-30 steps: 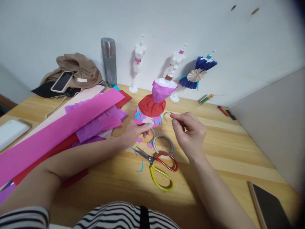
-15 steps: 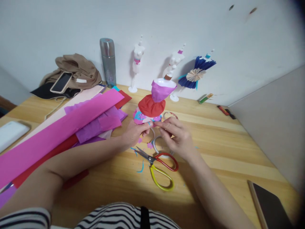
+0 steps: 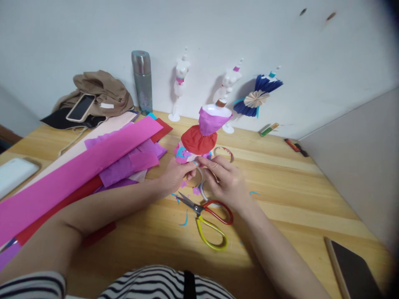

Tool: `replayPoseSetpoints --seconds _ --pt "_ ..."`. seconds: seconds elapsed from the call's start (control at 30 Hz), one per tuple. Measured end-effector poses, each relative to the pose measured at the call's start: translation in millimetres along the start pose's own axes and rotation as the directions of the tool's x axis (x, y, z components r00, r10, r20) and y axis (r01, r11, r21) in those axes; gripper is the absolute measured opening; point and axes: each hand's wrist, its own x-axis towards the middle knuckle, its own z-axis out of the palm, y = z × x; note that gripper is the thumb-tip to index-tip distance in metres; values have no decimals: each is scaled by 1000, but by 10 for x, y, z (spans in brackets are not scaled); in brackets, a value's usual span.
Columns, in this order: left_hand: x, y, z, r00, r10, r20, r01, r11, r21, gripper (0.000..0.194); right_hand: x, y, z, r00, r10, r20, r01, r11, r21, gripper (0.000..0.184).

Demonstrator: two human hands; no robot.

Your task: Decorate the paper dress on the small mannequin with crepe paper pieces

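Mannequin (image 3: 215, 110) over the counter (image 3: 286, 224), beyond the scissors (image 3: 198, 209), wears purple top (image 3: 213, 122) and red skirt (image 3: 199, 142) — hem trim (image 3: 183, 154) seemingly unfinished, left hand (image 3: 177, 172) pinching its edge, right hand (image 3: 227, 178) half-curled, fingertips (image 3: 202, 159) there, hold unclear.

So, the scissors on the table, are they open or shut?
The scissors are slightly open: their blades end in separate tips, and the handles spread apart.

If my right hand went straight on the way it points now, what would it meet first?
Your right hand would probably meet the dress first, at its colorful hem; depth is unclear, so they may already touch.
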Motion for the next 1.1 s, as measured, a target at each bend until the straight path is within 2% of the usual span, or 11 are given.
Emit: replayPoseSetpoints --seconds 0.13,0.3,0.4,0.53,0.8,0.97,1.1 --pt "-16 17 -4 1000 9 28 -10 999 41 31 56 7 -164 993 79 -89 -65 986 151 30" --pt "-27 42 -2 999 -20 47 16 995 99 37 67 58 -258 977 193 -89 -177 971 161 23" --pt "-23 56 8 998 -28 53 25 997 67 37 58 70 -191 984 175 -30 -168 973 158 25" --pt "-4 67 26 998 -57 16 57 998 5 32 65 61 -112 996 84 21 -87 979 183 25" --pt "6 79 23 993 -112 28 113 993 -33 35 60 128 -263 992 123 -18 -116 971 211 21" --pt "-16 117 17 987 -141 77 143 990 -23 37 36 196 -358 994 93 57 -103 973 207 19" --pt "-29 122 -5 981 -148 123 151 988 -18 40 18 250 -458 974 80 214 -119 977 175 17"
